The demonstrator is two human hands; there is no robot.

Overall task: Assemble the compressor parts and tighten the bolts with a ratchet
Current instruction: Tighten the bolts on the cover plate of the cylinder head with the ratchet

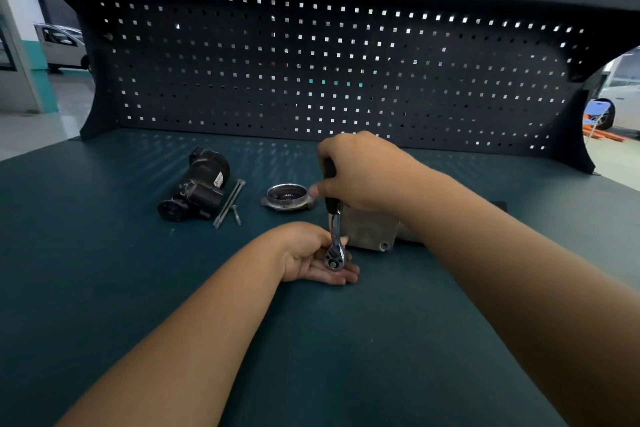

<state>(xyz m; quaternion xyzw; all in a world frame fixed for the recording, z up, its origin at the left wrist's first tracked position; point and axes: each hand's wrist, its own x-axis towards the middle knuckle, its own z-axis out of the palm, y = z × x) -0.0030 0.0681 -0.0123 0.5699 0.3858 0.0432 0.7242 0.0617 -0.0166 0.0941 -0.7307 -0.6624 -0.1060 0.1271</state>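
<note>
Right hand (363,173): grips the ratchet (334,232) by its handle.
Left hand (311,256): flat, palm up, under the ratchet head.
Grey housing (370,229): on the counter (104,253), just right of the ratchet.
Bolts (228,203), black compressor body (197,184): left of the ratchet.

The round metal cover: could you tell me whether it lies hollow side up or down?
Hollow side up: the round metal cover shows its rim and recessed inside.

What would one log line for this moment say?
right hand grips ratchet | left hand open under its head | bolts lying beside black compressor body | round cover apart
</note>
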